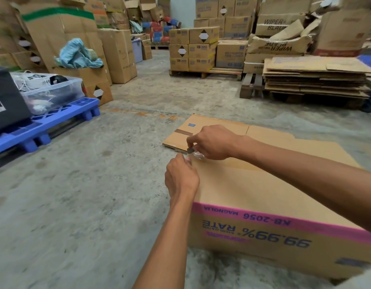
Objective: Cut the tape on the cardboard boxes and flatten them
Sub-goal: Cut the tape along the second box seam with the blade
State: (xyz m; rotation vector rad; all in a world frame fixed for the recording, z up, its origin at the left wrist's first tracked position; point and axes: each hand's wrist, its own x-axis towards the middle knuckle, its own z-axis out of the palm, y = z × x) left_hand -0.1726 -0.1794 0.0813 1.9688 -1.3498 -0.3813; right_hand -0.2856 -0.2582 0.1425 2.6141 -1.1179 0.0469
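A closed cardboard box (264, 195) with a pink band and upside-down print stands on the concrete floor at the lower right. My right hand (213, 142) is over its far left top corner, fingers closed on a small dark cutter (189, 150). Just in front, my left hand (181, 178) pinches a strip of clear tape (196, 156) at the same corner. Behind the box a flattened carton (201, 132) with brown tape lies on the floor.
A stack of flattened cardboard (318, 78) sits on a wooden pallet at the right. Stacked boxes on another pallet (201, 49) stand behind. A blue plastic pallet (45, 126) with a clear bin is at the left. Bare concrete floor (97, 195) lies left of the box.
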